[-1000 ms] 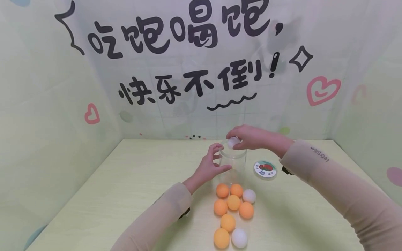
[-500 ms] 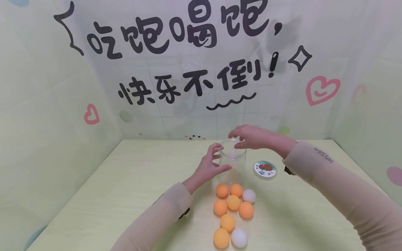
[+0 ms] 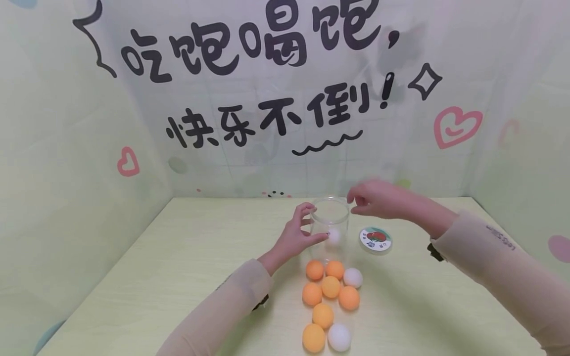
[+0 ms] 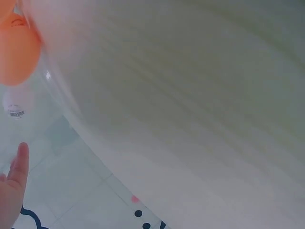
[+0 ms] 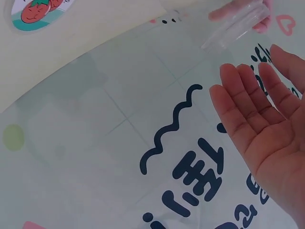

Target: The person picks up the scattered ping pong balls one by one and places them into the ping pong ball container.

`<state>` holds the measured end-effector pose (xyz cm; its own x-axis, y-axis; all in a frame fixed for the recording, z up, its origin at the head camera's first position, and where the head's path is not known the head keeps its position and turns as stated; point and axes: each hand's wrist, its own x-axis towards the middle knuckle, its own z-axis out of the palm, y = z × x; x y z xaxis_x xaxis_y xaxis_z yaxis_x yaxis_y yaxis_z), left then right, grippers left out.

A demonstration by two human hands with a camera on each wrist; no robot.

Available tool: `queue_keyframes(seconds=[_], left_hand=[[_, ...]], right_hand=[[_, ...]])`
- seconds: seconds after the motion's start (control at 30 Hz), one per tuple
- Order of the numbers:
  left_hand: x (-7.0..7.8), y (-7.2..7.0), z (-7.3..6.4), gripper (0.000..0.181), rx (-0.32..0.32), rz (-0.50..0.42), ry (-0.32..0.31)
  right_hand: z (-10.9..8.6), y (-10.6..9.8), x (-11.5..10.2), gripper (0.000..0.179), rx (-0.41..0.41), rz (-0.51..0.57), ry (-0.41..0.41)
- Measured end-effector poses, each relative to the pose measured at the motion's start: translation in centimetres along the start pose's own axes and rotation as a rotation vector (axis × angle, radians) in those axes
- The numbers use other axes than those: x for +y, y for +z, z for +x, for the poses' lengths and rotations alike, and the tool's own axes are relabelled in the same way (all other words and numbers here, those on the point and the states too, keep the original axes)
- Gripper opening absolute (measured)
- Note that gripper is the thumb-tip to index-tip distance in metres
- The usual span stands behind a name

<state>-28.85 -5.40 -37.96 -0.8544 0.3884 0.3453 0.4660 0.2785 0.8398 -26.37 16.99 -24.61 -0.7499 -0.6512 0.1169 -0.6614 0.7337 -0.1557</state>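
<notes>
A clear cylindrical jar without its lid stands upright at the far middle of the table. My left hand grips it from the left, thumb across the near side and fingertips at the rim. Inside, a white ping-pong ball shows through the wall. Just right of the rim is my right hand; in the right wrist view its fingers are relaxed and the palm holds nothing. Orange ping-pong balls and a few white ones, such as one white ball, lie in front of the jar.
A round lid with a tomato picture lies on the table, right of the jar. Behind the pale wooden table hangs a printed curtain with dark writing, and similar sheets close off both sides.
My right hand released the white ball into the jar and moved away to the right of the rim. The ball now sits lower inside. My left hand stays on the jar.
</notes>
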Motion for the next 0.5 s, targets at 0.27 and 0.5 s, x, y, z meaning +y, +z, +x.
queue_keyframes(seconds=[0.27, 0.5], left_hand=[[0.2, -0.1, -0.1, 0.072, -0.007, -0.006, -0.011], [0.3, -0.1, 0.0, 0.070, -0.002, 0.033, -0.017]], right_hand=[[-2.7, 3.4, -0.6, 0.018, -0.094, 0.119, -0.014], [-4.1, 8.1, -1.6, 0.027, -0.074, 0.118, -0.049]])
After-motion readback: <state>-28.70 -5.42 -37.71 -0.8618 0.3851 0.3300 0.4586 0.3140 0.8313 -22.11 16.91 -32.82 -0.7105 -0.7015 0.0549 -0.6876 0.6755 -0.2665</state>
